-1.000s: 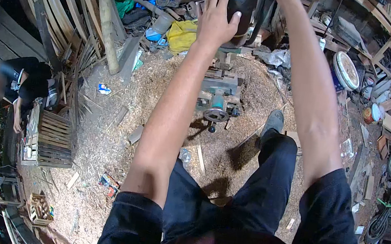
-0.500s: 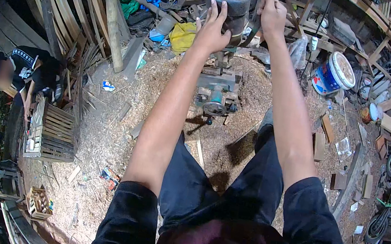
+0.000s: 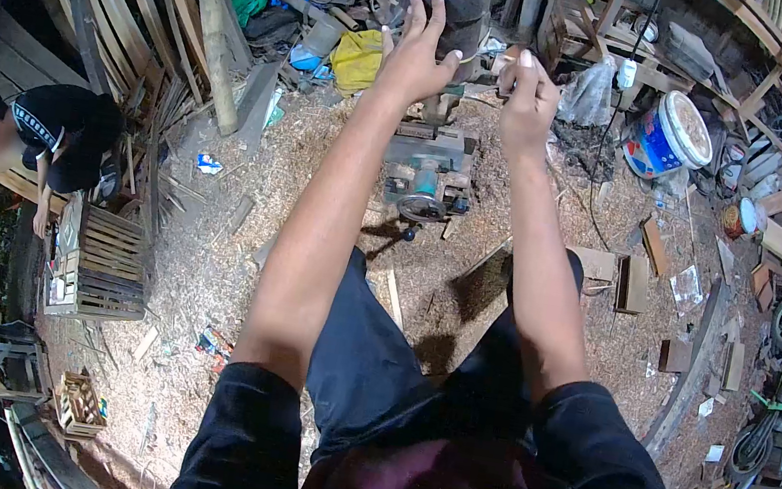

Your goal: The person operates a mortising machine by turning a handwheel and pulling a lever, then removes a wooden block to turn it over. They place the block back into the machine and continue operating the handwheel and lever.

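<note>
item one: dark, round-topped cylindrical housing (image 3: 460,20), at the upper middle of my head view, beyond the vise. to its right i log piled timber; to its left, a crumpled yellow cloth (image 3: 355,62) and heaped scrap. the floor of pale wood shavings (image 3: 196,266) spreads between the vise and the slatted wooden crate (image 3: 110,263) at left, strewn with small offcuts. at right, the white-and-blue plastic bucket (image 3: 660,155) and loose wood blocks (image 3: 632,286) edge the working room. a seated person (image 3: 73,136) is beside the crate, well apart.

materials: housing smooth-sided, its cap pierced with small holes; grey metal vise (image 3: 430,154) blocky, with teal casting and round handwheel (image 3: 422,209).

orientation: housing upright, long axis near vertical, cap facing up.

grip: left hand (image 3: 418,61), fingers extended and spread over the housing's near left side, not clenched. right hand (image 3: 531,104), fingers curled, just right of the housing; i cannot tell whether it grasps anything.
</note>
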A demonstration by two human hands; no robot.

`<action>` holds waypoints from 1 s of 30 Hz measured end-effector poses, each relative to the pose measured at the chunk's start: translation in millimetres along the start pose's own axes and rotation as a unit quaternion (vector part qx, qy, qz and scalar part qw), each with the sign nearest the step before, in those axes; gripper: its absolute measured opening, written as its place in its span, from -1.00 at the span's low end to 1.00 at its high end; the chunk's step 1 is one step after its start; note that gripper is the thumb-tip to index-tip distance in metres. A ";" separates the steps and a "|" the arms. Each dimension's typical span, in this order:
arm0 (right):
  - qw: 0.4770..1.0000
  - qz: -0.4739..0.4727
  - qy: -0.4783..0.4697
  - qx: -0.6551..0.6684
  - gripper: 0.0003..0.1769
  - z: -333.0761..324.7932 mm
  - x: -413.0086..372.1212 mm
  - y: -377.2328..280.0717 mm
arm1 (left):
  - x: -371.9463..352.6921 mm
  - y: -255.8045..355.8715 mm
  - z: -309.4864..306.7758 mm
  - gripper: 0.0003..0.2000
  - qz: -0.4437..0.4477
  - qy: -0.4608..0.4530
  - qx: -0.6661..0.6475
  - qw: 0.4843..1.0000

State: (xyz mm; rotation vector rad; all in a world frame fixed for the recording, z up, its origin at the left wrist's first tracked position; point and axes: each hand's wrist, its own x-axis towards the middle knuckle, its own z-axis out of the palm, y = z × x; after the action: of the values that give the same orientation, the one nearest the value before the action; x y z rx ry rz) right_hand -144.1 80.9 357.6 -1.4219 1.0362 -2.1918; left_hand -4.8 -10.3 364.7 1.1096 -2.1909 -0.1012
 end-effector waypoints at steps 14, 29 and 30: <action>1.000 0.007 -0.003 -0.004 -0.57 -9.2 -23.8 8.1 | 5.3 -6.0 0.0 0.01 -0.012 -0.037 0.027 0.999; 0.981 0.021 -0.017 -0.194 -0.54 -23.5 56.0 64.8 | -1.3 -7.3 1.2 -0.17 0.015 0.087 -0.095 0.992; 0.975 0.037 -0.046 -0.212 -0.54 -40.4 35.2 93.7 | -14.6 -17.8 16.9 -0.23 0.036 0.126 -0.091 0.987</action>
State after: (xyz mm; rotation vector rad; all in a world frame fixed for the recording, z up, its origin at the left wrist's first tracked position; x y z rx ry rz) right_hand -205.9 11.4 303.0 -1.6072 1.5637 -1.9042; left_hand 3.4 -14.5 337.7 0.8889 -1.9516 -0.1211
